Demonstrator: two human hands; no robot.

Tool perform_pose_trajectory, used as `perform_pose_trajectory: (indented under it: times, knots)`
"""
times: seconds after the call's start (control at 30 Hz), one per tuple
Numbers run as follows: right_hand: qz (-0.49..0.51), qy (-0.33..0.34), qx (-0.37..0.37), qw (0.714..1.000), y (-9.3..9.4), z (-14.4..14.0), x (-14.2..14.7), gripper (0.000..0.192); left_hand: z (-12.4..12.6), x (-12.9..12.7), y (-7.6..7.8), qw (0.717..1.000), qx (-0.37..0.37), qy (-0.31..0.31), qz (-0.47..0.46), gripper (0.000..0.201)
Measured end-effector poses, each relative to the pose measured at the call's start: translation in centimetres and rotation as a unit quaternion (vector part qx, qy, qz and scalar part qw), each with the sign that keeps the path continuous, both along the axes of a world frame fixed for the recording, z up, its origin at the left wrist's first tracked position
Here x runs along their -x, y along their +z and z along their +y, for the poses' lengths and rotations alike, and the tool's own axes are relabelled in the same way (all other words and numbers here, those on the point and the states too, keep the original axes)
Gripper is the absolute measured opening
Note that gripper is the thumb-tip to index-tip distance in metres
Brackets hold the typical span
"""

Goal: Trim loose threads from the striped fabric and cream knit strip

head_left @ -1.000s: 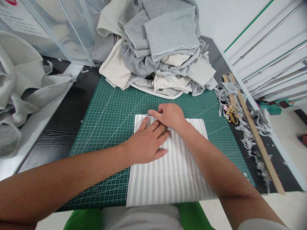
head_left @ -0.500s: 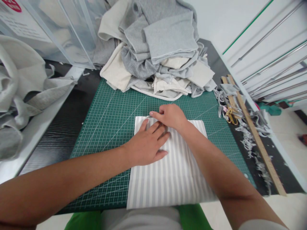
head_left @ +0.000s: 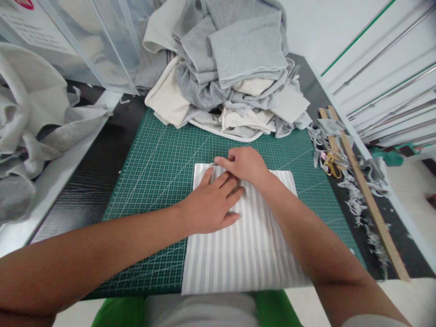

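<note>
Only the view has shifted slightly. A gridded green mat (head_left: 160, 177) spreads wide; a translucent bin (head_left: 111, 41), its label (head_left: 37, 29) illegible, holds pale fabric (head_left: 99, 52). Striped cloth (head_left: 235, 259) lies on the mat — the left hand (head_left: 214, 206) splayed flat upon it, grasping nothing, the right hand (head_left: 248, 163) curled round a thin metal piece (head_left: 213, 164).

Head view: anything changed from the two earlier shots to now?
Nothing clearly moved on the mat; the whole picture just shifts slightly, as from a small head movement. Nothing taken hold of or let go. Same as before: left hand spread on the striped cloth, right hand at its far edge with a thin metal thing, fabric pile beyond.
</note>
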State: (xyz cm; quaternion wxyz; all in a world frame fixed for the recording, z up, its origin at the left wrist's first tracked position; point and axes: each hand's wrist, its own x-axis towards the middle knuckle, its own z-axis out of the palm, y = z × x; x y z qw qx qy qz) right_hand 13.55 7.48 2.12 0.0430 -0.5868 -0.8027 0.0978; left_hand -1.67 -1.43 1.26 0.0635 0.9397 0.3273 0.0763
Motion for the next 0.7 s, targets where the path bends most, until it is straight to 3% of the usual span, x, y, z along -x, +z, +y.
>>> perform_pose_trajectory:
  times: [0.7]
  knots:
    - [-0.002,0.013,-0.02,1.0,-0.06,0.15,-0.1,0.057,-0.2,-0.05,0.27,1.0,0.004,0.014,0.011,0.057]
